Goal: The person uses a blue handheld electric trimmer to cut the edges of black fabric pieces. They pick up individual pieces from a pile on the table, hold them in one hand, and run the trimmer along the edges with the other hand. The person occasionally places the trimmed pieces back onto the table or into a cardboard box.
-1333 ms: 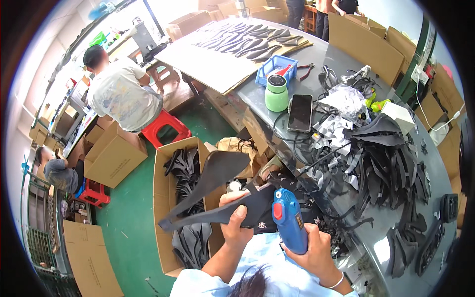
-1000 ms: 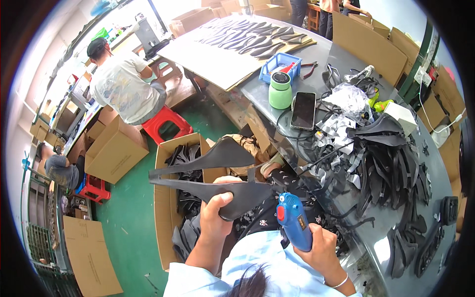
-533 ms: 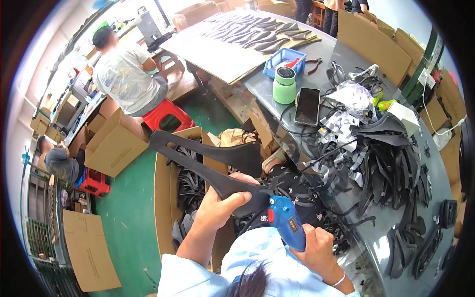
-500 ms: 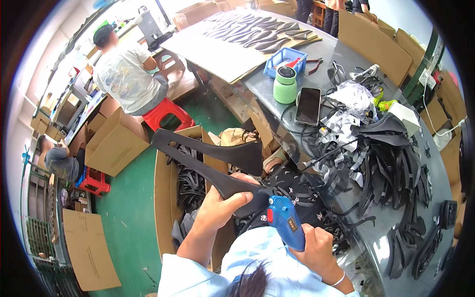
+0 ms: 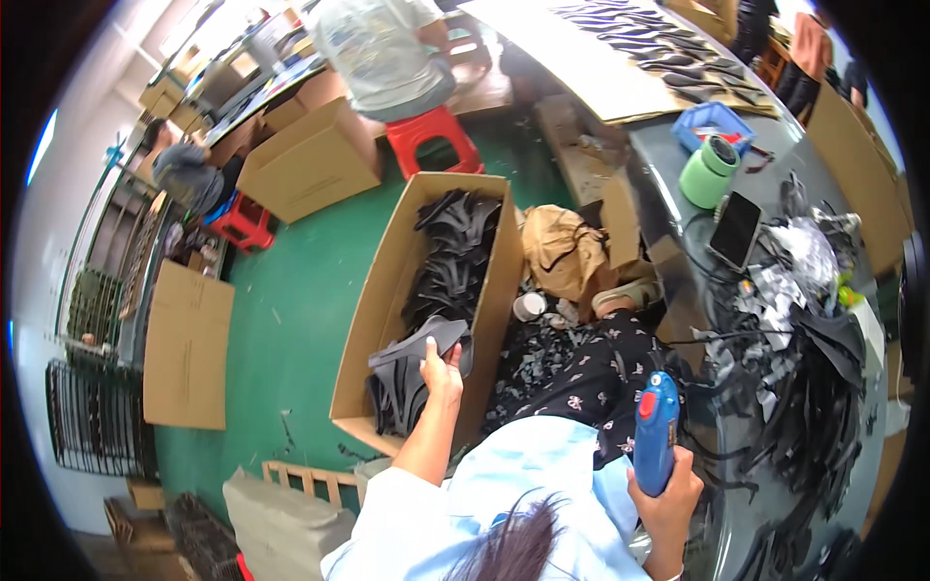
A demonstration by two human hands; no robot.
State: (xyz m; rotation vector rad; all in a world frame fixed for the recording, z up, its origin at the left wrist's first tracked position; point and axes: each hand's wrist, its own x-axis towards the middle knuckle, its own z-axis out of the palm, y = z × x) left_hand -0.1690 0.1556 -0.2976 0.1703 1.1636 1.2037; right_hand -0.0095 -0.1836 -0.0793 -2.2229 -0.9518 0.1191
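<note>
My left hand point(image 5: 444, 376) reaches over a long open cardboard box point(image 5: 492, 315), fingers closed round the wide end of a dark grey, saddle-shaped piece point(image 5: 438, 335). The piece lies over or just above several similar black pieces point(image 5: 453, 257) in the box; I cannot tell if it touches them. By my right thigh, my right hand point(image 5: 668, 496) grips a blue handheld power tool point(image 5: 657, 436) with a red button. The tool points upward, away from the piece. A pile of black forked pieces point(image 5: 794, 416) lies on the metal table to the right.
On the metal table point(image 5: 668, 179) stand a green bottle point(image 5: 709, 172), a phone point(image 5: 735, 230), a blue basket point(image 5: 715, 124) and white scraps point(image 5: 775, 295). A brown bag point(image 5: 562, 250) lies beyond my legs. A person on a red stool point(image 5: 431, 140) sits ahead; another sits further left.
My left hand has carried the saddle-shaped piece from in front of the tool down left into the box. My right hand still holds the tool, now apart from it. The view has turned left.
</note>
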